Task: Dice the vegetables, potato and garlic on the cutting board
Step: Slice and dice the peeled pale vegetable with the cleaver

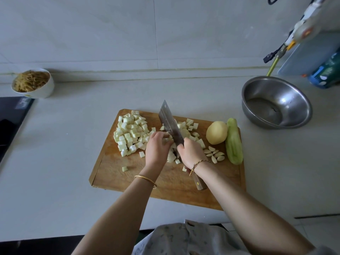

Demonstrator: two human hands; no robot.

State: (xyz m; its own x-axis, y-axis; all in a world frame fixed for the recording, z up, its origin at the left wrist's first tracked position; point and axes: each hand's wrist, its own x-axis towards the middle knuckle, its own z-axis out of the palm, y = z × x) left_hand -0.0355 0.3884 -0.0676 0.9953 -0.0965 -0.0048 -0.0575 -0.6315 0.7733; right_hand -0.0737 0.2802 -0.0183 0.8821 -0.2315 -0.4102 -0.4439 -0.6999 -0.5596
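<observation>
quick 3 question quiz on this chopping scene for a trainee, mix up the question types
1. True or false: the potato is already diced.
2. Which hand has its grip on the cleaver? A left, B right.
3. Fill in: the peeled garlic cloves lie on the ____.

Key: 1 false, it is whole. 2 B, the right hand. 3 cutting board.
</observation>
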